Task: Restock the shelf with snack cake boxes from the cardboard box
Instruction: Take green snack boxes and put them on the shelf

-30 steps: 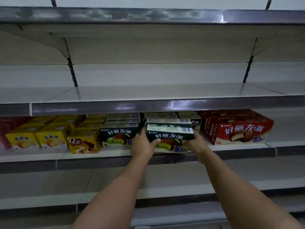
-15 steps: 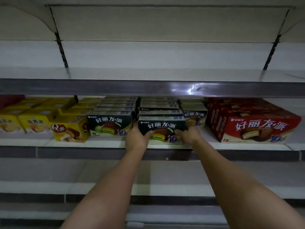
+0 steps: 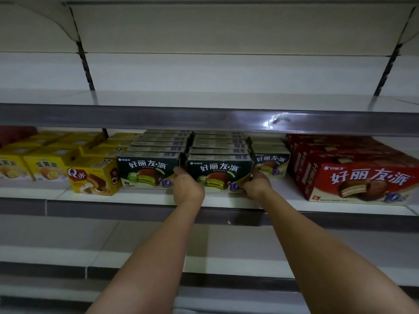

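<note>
Head view, box: your left hand (image 3: 188,189) and right hand (image 3: 255,184) hold the green box (image 3: 218,172) by its two sides, fingers curled round it.
Head view, where: it sits on the shelf (image 3: 145,197), at the front of its row.
Head view, done: this box looks placed; let go next.
Head view, left: the cardboard box is not in sight, so I can't tell how many remain.
Head view, room: green neighbours touch both sides; the top shelf (image 3: 204,120) hangs low; pull straight back.
</note>
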The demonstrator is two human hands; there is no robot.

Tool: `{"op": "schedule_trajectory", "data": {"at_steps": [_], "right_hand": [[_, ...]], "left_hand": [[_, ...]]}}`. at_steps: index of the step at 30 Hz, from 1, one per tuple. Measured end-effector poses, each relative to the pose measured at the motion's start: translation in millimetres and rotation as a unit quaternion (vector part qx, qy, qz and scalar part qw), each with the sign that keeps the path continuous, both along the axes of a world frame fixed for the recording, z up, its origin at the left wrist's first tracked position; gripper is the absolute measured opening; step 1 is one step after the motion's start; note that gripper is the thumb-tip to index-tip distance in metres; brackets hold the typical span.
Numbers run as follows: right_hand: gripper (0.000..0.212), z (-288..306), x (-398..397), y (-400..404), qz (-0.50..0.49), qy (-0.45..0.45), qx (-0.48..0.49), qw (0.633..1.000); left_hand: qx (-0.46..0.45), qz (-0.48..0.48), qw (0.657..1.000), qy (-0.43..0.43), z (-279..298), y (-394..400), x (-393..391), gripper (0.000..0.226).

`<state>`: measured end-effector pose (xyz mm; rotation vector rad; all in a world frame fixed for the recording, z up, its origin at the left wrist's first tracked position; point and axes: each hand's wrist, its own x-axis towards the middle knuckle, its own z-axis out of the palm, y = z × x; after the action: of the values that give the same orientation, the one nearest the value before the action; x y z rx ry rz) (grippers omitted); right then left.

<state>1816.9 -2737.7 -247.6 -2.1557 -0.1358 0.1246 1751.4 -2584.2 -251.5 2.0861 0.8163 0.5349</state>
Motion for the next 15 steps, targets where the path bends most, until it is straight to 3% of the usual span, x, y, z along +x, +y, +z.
{"op": "schedule_trajectory", "data": {"at_steps": [9, 15], "right_hand": [[0.057, -0.1, 1.6, 5.2, 0.008, 0.057, 0.129, 0.990], [0.047, 6.1, -14.2, 1.2, 0.027, 0.077, 0.124, 0.989]], "left_hand": [[0.022, -0.055, 0.998, 0.037, -0.1, -4.1, 12.2, 0.047], [0.015, -0.086, 0.995, 0.057, 4.3, -6.0, 3.4, 0.050]]}}
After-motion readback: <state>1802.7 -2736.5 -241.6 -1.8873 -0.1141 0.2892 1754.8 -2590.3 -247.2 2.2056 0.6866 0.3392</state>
